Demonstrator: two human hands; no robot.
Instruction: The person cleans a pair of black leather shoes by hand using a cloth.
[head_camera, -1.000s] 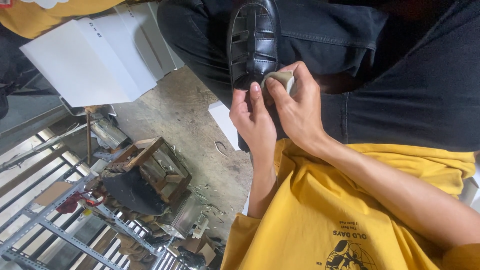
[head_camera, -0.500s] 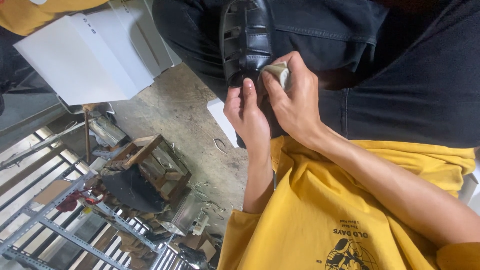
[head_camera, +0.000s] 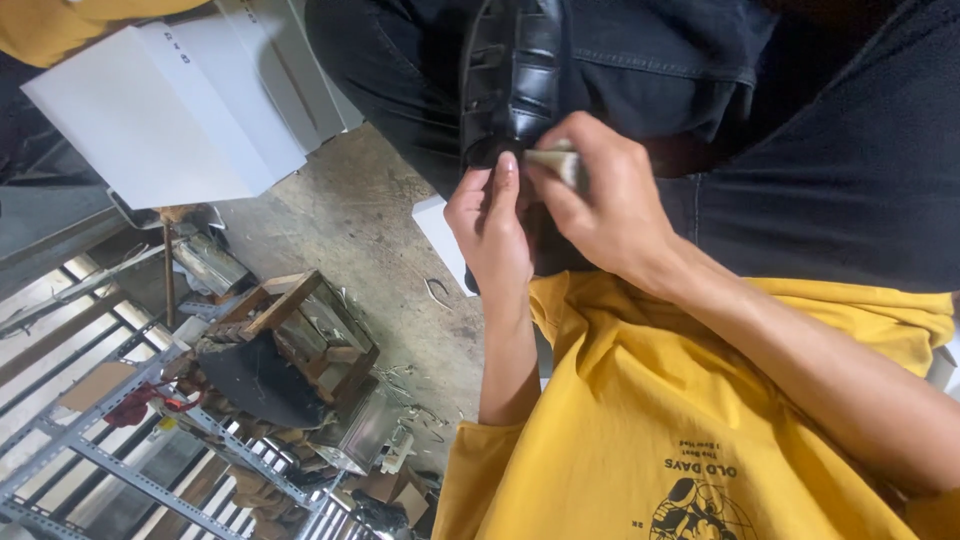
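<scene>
A black leather shoe (head_camera: 515, 75) rests on the person's dark-trousered lap. The left hand (head_camera: 495, 225) steadies its near end with fingers closed on it, while the right hand (head_camera: 610, 205) has its grip closed on a small grey pad (head_camera: 556, 163), pressed against the shoe. White cardboard boxes (head_camera: 160, 115) lie on the concrete floor (head_camera: 370, 230) well apart.

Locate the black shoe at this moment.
In the head view, the black shoe lies top centre on the dark-trousered lap, its near end between the left hand and right hand.

glossy black shoe (head_camera: 515, 75), yellow shirt (head_camera: 640, 440) with black print — white boxes (head_camera: 160, 120), grey floor (head_camera: 370, 240).
</scene>
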